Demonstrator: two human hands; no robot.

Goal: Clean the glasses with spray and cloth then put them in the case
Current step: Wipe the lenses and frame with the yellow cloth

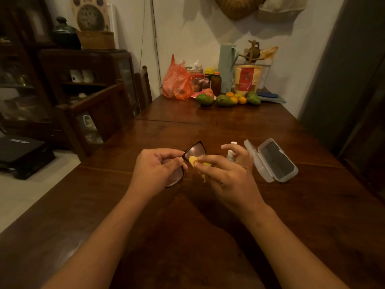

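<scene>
Black-framed glasses [195, 150] are held above the wooden table [187, 236], gripped at the bridge by my left hand [156, 168]; one lens sticks up, the other shows below the fingers. My right hand [228, 174] pinches a small yellow cloth [194, 160] against the upper lens. A small white spray bottle [231, 151] stands just behind my right hand, partly hidden by its fingers. To the right lies the translucent glasses case [273, 161], open, with a dark lining.
At the table's far end stand an orange plastic bag [177, 82], jars, a pale green jug [227, 67], a pouch, and avocados and oranges [227, 99]. Wooden chairs [116, 105] and a dark cabinet are on the left.
</scene>
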